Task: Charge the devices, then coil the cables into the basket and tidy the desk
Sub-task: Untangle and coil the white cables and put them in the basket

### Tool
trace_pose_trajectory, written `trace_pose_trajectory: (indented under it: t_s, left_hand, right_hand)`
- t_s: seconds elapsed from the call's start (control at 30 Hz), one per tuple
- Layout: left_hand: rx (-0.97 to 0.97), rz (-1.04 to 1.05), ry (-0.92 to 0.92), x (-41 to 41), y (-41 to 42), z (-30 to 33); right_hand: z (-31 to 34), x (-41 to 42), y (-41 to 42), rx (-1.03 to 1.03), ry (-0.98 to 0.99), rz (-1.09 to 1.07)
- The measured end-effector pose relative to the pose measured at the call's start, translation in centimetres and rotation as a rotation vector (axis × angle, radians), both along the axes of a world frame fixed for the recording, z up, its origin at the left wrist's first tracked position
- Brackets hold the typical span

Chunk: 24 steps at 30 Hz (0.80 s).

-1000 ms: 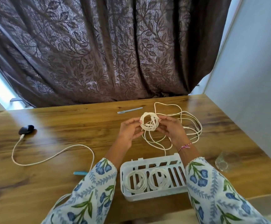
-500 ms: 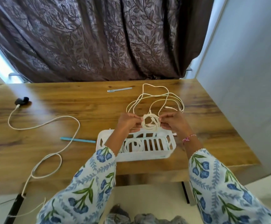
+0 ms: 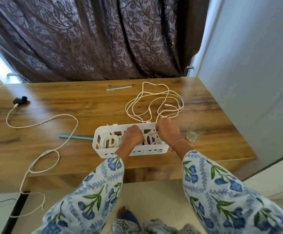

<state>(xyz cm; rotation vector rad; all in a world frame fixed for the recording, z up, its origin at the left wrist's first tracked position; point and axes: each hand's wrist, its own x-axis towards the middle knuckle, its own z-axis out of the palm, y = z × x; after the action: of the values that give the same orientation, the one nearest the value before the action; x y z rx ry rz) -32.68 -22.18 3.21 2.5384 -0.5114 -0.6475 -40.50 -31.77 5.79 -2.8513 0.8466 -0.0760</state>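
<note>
A white slotted basket [image 3: 103,131] stands near the desk's front edge. Both my hands are down inside it. My left hand [image 3: 132,136] and my right hand [image 3: 167,132] hold a small coiled white cable [image 3: 151,138] between them, with fingers curled round its sides, low in the basket's right half. Another coiled white cable [image 3: 111,141] lies in the left half. Just behind the basket, a loose tangle of white cables [image 3: 154,102] lies spread on the wood. A long white cable [image 3: 52,119] runs from a small black device [image 3: 19,100] at the far left and hangs off the front edge.
A clear glass [image 3: 194,132] stands just right of the basket, close to my right hand. A blue stick [image 3: 76,137] lies left of the basket, and a grey-blue strip [image 3: 119,88] near the back edge. A dark curtain hangs behind; a white wall borders the desk's right side.
Both hands have carried the small coil from above the loose cables back toward me and down into the basket's right half. The view has pulled back and tilted down.
</note>
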Motion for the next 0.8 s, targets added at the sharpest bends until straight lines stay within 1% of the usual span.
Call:
trace_pose_trajectory:
  t_s: [0.1,0.2,0.37,0.47,0.53,0.63,0.67,0.73,0.77,0.8]
  left_hand:
    - [0.037,-0.019,-0.047,-0.1,0.1,0.2]
    - [-0.009,-0.061,-0.019,0.3,0.4,0.8]
    - [-0.276,-0.131,0.051,1.8,0.8,2.8]
    - [-0.362,-0.148,0.031,3.5,0.2,4.3]
    - [-0.370,-0.169,0.001,4.7,-0.2,4.9]
    - [-0.290,-0.236,-0.055,6.8,-0.6,5.1]
    - [-0.260,-0.254,-0.061,7.8,-0.9,5.0]
    - [-0.223,-0.275,-0.045,8.3,-0.9,4.2]
    - [-0.209,-0.287,-0.039,8.7,-1.0,3.8]
    - [-0.193,-0.298,-0.026,9.3,-1.2,3.6]
  right_hand:
    - [0.0,-0.1,0.3,-0.058,0.022,0.034]
    - [-0.2,-0.2,0.0,-0.021,-0.022,0.031]
    - [0.3,0.0,-1.1,0.209,-0.159,-0.047]
    - [1.8,1.4,-1.8,0.289,-0.260,-0.097]
    - [2.4,2.5,-2.6,0.310,-0.327,-0.143]
    - [3.0,3.9,-3.7,0.311,-0.349,-0.234]
    - [3.1,4.7,-4.1,0.331,-0.372,-0.294]
    - [0.1,4.6,-5.8,0.390,-0.307,-0.342]
    - [-1.1,4.5,-6.4,0.400,-0.240,-0.344]
    - [-0.4,3.9,-5.7,0.419,-0.137,-0.358]
